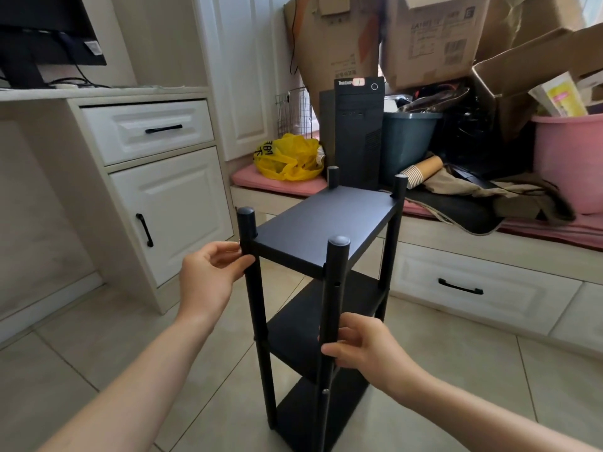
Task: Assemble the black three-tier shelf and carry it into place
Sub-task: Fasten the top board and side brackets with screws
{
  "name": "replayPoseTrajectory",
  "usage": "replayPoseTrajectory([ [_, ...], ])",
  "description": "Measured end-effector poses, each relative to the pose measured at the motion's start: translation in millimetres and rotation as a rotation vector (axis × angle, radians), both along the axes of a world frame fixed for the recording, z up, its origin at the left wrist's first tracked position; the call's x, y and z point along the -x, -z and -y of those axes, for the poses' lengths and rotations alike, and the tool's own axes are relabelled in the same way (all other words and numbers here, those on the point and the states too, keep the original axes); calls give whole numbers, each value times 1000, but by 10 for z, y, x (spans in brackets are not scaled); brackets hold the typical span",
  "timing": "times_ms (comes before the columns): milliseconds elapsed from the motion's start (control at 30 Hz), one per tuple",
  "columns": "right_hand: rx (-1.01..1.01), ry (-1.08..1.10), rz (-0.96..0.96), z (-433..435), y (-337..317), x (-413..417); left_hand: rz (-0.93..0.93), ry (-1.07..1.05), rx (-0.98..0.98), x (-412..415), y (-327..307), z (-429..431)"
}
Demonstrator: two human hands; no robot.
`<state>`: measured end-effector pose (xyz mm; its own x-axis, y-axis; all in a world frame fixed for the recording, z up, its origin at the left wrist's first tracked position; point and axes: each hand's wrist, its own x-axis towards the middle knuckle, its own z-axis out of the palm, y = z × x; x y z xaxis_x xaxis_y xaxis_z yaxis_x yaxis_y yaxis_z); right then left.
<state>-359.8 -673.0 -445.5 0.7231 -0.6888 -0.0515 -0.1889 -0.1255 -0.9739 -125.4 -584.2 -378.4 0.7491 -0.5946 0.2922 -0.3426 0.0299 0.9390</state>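
Observation:
The black three-tier shelf [326, 223] stands upright on the tiled floor in the middle of the view, with three boards and round posts at its corners. My left hand [212, 272] holds the near-left post just below the top board, thumb and fingers around it. My right hand [359, 347] grips the near-right post lower down, at the height of the middle board. Both forearms reach in from the bottom of the frame.
A white cabinet with a drawer and door [163, 190] stands to the left. Behind the shelf, a low bench carries a black computer tower [357, 132], a yellow bag [288, 156], a pink tub [571, 158] and cardboard boxes [430, 37]. Tiled floor [114, 337] lies around.

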Motion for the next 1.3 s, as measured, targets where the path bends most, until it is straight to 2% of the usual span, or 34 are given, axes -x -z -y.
replayPoseTrajectory([
  [167,-29,-18,-21,-9,27,-91,-26,-38,-23,-44,26,-50],
  [367,-30,-45,-40,-4,59,-169,31,-77,-66,-30,25,-117],
  [533,58,-197,-177,229,-81,-93,-20,-142,-185,107,19,-192],
  [600,101,-122,-185,384,-121,-51,-97,-22,-231,267,4,-219],
  [767,80,261,-157,888,-145,-27,-171,468,-393,625,6,-233],
  [833,52,359,-143,1070,-137,-42,-189,564,-404,703,33,-207],
  [967,28,496,-165,1375,-106,-109,-181,526,-323,849,157,-134],
  [1100,103,613,-210,1642,-170,-207,-204,503,-196,889,193,-91],
  [1300,172,530,-190,1858,-317,-299,-186,529,-151,811,217,-66],
])
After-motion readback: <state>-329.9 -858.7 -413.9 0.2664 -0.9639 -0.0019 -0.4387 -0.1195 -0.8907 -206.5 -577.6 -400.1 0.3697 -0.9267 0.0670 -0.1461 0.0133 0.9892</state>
